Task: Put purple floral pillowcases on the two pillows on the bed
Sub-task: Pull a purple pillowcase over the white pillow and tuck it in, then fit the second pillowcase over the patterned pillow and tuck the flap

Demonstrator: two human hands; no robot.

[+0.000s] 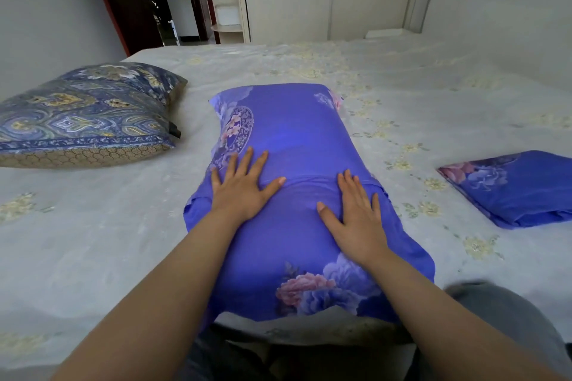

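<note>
Smooth purple cloth pillowcase (297, 139) (faint sheen) on matt, embroidered cloth bedsheet (433, 86).

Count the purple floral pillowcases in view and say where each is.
2. One pillowcase covers the middle pillow under both hands; one folded pillowcase lies on the bed at right. None else shows.
</note>
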